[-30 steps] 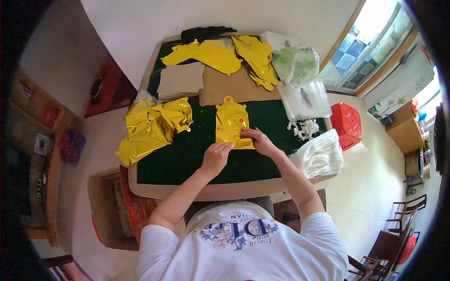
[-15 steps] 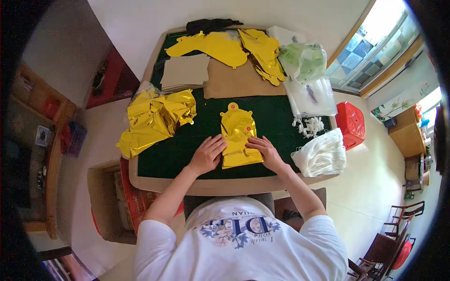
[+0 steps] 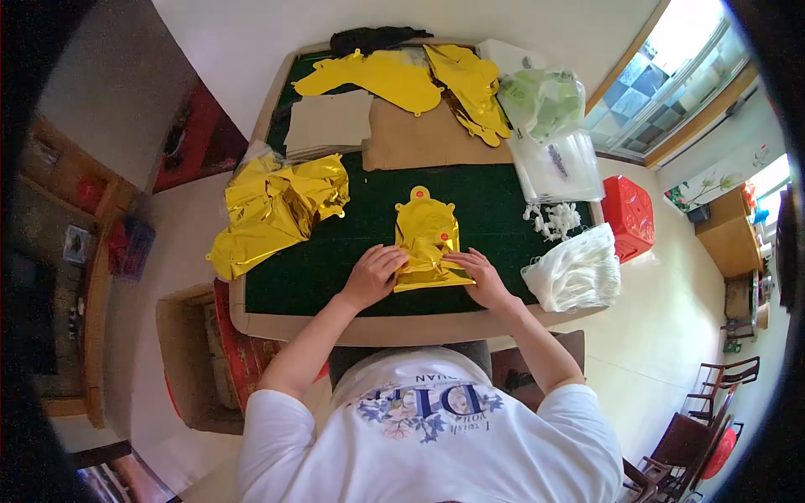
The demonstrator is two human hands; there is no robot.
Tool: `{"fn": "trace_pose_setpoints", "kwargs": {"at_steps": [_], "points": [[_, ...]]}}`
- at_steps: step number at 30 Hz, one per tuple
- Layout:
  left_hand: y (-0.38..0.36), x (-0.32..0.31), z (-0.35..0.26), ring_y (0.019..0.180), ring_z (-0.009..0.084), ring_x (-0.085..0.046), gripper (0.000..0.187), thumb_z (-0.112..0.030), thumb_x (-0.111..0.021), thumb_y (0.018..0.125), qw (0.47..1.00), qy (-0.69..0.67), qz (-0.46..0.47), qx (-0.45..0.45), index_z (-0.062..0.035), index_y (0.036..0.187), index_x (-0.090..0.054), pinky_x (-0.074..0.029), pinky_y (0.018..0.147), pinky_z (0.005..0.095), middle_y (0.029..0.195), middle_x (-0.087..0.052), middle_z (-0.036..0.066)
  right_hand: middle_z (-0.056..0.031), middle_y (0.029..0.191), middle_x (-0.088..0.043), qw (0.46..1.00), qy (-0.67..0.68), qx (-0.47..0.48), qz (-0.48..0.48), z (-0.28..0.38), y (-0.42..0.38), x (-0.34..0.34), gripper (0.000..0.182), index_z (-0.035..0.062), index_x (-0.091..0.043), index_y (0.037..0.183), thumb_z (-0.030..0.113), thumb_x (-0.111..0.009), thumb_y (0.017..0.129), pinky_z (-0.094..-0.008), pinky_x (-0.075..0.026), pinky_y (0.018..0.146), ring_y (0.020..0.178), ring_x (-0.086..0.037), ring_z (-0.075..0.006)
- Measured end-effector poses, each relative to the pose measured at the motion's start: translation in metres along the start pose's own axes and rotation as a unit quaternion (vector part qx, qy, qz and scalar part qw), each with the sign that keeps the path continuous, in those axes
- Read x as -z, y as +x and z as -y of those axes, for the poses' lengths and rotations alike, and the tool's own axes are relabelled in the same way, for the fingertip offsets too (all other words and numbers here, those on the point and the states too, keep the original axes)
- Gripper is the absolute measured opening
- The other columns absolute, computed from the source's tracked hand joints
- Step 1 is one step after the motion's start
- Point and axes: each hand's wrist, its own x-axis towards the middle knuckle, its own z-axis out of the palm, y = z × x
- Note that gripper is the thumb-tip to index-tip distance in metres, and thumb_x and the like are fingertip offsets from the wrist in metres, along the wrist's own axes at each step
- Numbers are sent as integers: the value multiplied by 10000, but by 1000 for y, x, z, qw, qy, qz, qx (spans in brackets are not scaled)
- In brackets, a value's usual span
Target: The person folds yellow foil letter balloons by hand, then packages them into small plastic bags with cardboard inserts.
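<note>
A folded gold foil balloon (image 3: 426, 226) lies on the green tabletop (image 3: 335, 289) in front of me, its rounded tab with a red dot pointing away. My left hand (image 3: 376, 275) is closed on the balloon's near left edge, fingertips on top of the foil. At the near right edge my right hand (image 3: 480, 277) grips the foil in the same way. The thumbs are mostly hidden. Between the hands, the near end forms a straight fold with creases above it. A second red dot shows right of the balloon's middle.
Crumpled gold foil balloons (image 3: 281, 214) lie at left, flatter ones (image 3: 377, 80) at the back. Grey card sheets (image 3: 327, 121) and brown cardboard (image 3: 419, 147) are behind. At right are clear plastic bags (image 3: 558, 168), small white pieces (image 3: 553, 222), a white string bundle (image 3: 574, 272) and a red stool (image 3: 627, 216).
The near end of the balloon has been drawn up slightly, so its lower edge sits farther from me and the foil looks shorter. Both hands stay at its sides.
</note>
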Motion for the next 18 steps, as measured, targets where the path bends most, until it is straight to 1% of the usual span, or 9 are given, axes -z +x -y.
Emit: {"fn": "trace_pose_setpoints", "kwargs": {"at_steps": [2, 3, 5, 7, 9, 12, 14, 16, 18], "points": [[1, -8, 6, 1086, 269, -591, 311, -32, -666, 757, 999, 10, -46, -18, -53, 1063, -622, -463, 946, 410, 1104, -644, 110, -102, 1296, -553, 1000, 10, -6, 3, -2, -2, -3, 630, 87, -558, 1254, -97, -533, 653, -469, -249, 1124, 1271, -458, -260], [1, -8, 6, 1086, 269, -591, 311, -32, -666, 757, 999, 9, -45, -19, -53, 1063, -622, -463, 946, 410, 1104, -644, 110, -102, 1293, -554, 1000, 21, -11, 6, -2, -3, -4, 636, 88, -554, 1258, -95, -535, 648, -466, -250, 1126, 1265, -462, -261], [0, -9, 7, 996, 263, -629, 217, -42, -672, 756, 998, 9, -59, -38, -46, 972, -651, -491, 893, 400, 1003, -674, 102, -101, 1279, -563, 1000, 18, -4, 3, -2, -7, -5, 610, 84, -565, 1242, -80, -551, 655, -456, -273, 1113, 1251, -472, -267], [-2, -7, 3, 976, 255, -633, 217, -29, -664, 749, 997, -2, -61, -39, -56, 963, -653, -489, 894, 394, 978, -674, 96, -101, 1265, -571, 1000, 17, 4, 0, 1, -8, -5, 584, 81, -577, 1227, -65, -567, 662, -447, -296, 1099, 1237, -482, -272], [-4, -6, 0, 957, 247, -636, 219, -16, -656, 741, 997, -13, -64, -38, -67, 954, -655, -488, 894, 387, 954, -674, 91, -101, 1227, -591, 998, -27, 30, -52, 4, -6, -8, 510, 71, -609, 1175, -14, -618, 672, -432, -346, 1050, 1200, -504, -284], [-8, -6, -3, 949, 246, -636, 223, -20, -648, 747, 998, -30, -56, -30, -72, 964, -653, -489, 885, 384, 952, -674, 91, -100, 1196, -606, 997, -42, 46, -48, 3, -7, -7, 444, 60, -635, 1121, 55, -657, 678, -420, -391, 992, 1152, -531, -289], [-9, -7, -4, 938, 249, -636, 233, -14, -647, 742, 997, -57, -53, 2, -74, 967, -648, -493, 874, 381, 939, -670, 91, -99, 1189, -610, 997, -36, 35, -55, 4, -7, -8, 433, 58, -637, 1115, 72, -656, 683, -411, -402, 982, 1141, -538, -287], [-8, -7, -4, 933, 249, -636, 230, -13, -647, 742, 997, -57, -52, -8, -72, 963, -645, -495, 868, 380, 936, -668, 90, -98, 1182, -613, 997, -32, 23, -64, 3, -7, -8, 423, 56, -638, 1108, 90, -655, 687, -402, -412, 971, 1130, -545, -285], [-8, -7, -4, 927, 249, -635, 226, -11, -647, 741, 997, -57, -52, -17, -70, 960, -642, -497, 862, 378, 933, -666, 89, -96, 1161, -624, 993, -71, 55, -82, -2, -5, -10, 378, 58, -651, 1079, 101, -646, 704, -386, -429, 952, 1110, -557, -280]]}}
